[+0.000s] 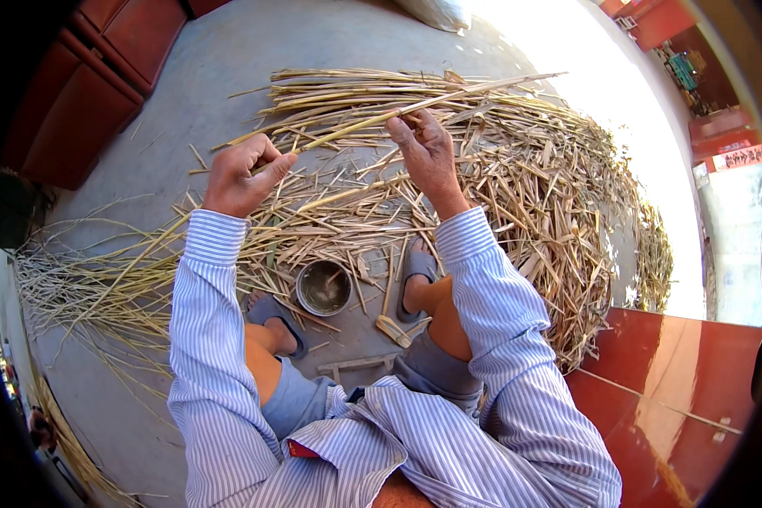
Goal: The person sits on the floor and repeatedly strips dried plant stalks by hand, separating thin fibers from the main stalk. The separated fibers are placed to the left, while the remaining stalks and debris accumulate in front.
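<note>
A long pale-yellow dry stalk (347, 131) runs up and to the right in front of me. My left hand (239, 176) is closed around its left end, thumb and bent forefinger pinching it. My right hand (426, 152) is also closed, its thumb pressed to the stalk partway along; the curled fingers are partly hidden. Beyond my right hand the stalk thins to a dry, leafy tip. Under my hands, broken stalk pieces and dry husks (356, 216) lie scattered on the floor.
Between my feet stands a round metal bowl (323, 288) of murky liquid. A husk heap (542, 229) spreads rightward; a stalk bundle (347, 89) lies ahead. Thin stalks (102, 271) fan out left. Dark-red seats (80, 102) stand far left, glossy red panels (660, 381) near right.
</note>
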A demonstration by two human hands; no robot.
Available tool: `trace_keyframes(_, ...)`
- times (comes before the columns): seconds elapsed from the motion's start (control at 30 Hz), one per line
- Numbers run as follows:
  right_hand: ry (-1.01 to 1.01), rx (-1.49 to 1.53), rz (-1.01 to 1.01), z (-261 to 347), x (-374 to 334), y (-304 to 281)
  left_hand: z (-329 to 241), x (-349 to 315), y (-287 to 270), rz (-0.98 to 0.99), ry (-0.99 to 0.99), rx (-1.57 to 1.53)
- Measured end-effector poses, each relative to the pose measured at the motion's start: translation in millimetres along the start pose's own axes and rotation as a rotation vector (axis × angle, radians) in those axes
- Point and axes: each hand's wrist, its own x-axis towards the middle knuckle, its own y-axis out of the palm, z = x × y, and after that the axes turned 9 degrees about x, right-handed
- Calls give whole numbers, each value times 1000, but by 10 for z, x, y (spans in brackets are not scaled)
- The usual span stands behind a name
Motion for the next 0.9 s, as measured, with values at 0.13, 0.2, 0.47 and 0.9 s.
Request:
trace_keyframes(0.13, -168, -152, -36, 72, -4, 138, 16, 16, 39, -14, 41, 26)
trace_keyframes(0.2, -224, -179, -22, 195, -82, 305, -22, 26, 114, -19, 118, 134)
trace_keyframes(0.47, 186, -889, -344, -191, 133, -865, -64, 52, 32, -104, 57, 79)
trace_keyframes(0.9, 323, 449, -67, 3, 260, -456, 9, -183, 449, 356, 5, 118)
